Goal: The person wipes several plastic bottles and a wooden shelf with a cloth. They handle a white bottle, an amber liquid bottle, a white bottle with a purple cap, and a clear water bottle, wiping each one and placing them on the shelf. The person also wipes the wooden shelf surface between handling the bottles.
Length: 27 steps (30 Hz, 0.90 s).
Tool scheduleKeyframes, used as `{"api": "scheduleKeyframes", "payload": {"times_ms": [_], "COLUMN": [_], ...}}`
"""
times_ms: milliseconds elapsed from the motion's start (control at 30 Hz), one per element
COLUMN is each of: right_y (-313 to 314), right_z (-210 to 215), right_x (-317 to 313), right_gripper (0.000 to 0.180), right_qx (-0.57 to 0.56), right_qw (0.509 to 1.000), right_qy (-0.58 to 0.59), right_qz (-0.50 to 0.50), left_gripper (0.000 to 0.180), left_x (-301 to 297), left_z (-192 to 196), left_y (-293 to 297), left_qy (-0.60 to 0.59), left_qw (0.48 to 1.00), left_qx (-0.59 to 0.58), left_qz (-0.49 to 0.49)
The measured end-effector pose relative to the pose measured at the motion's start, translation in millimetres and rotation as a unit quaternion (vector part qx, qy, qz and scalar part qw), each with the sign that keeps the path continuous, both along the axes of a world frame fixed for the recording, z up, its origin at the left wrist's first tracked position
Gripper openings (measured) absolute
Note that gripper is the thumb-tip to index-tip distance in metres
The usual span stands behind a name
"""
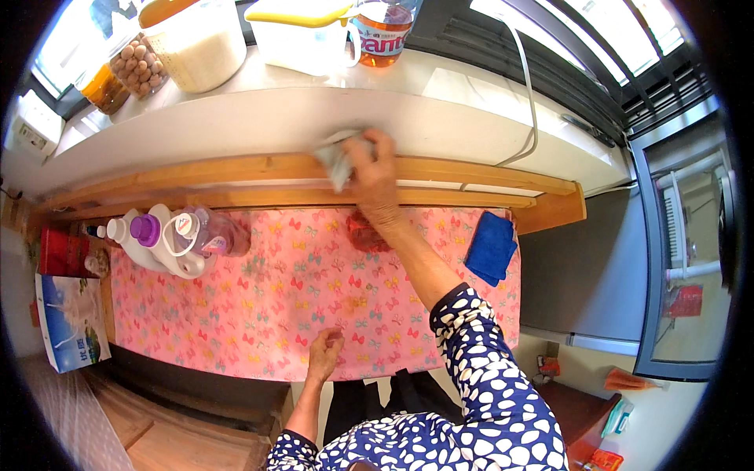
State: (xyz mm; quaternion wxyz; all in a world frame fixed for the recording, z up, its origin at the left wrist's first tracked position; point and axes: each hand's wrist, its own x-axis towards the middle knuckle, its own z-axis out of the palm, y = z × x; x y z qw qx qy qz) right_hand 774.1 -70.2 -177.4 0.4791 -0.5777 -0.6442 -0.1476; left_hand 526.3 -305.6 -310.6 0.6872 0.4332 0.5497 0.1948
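Note:
My right hand [374,173] is closed on a pale grey-green cloth [336,161], pressed near the wooden rail [259,167] below the white window ledge; cloth and fingers are slightly blurred. Beneath that wrist, a red see-through object [365,232] rests on the pink bow-patterned tablecloth [275,306], partly hidden by my arm. My left hand [323,355] hovers over the near edge of the tablecloth, holding nothing, its fingers loosely bent and a little apart. A folded dark blue cloth [492,247] lies to the right of my right forearm.
At the table's left stand a white jug with a purple cap [149,231] and a clear bottle [224,234]. Tubs, a jar of nuts [137,69] and an orange drink bottle [382,35] line the ledge. A white cable [528,94] hangs at the right.

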Motion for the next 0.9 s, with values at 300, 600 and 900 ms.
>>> {"api": "scheduleKeyframes", "payload": {"times_ms": [300,600,900], "right_y": [-27.0,-38.3,6.4], "right_z": [49.6,3.2,10.9], "right_x": [83.6,57.7,-56.4], "right_gripper": [0.037,0.032,0.047], "right_qx": [0.049,-0.07,-0.083], "right_qw": [0.979,0.966,0.99], "right_qy": [-0.088,-0.072,-0.107], "right_qz": [-0.176,-0.239,-0.032], "left_gripper": [0.033,0.038,0.033], "left_x": [-17.9,-29.8,-26.6], "left_z": [-16.6,-24.9,-27.0], "left_y": [-5.6,-7.6,-12.2], "left_qy": [0.007,0.029,0.027], "left_qw": [0.999,0.998,0.999], "left_qx": [0.032,0.047,0.036], "left_qz": [0.006,0.003,-0.007]}}
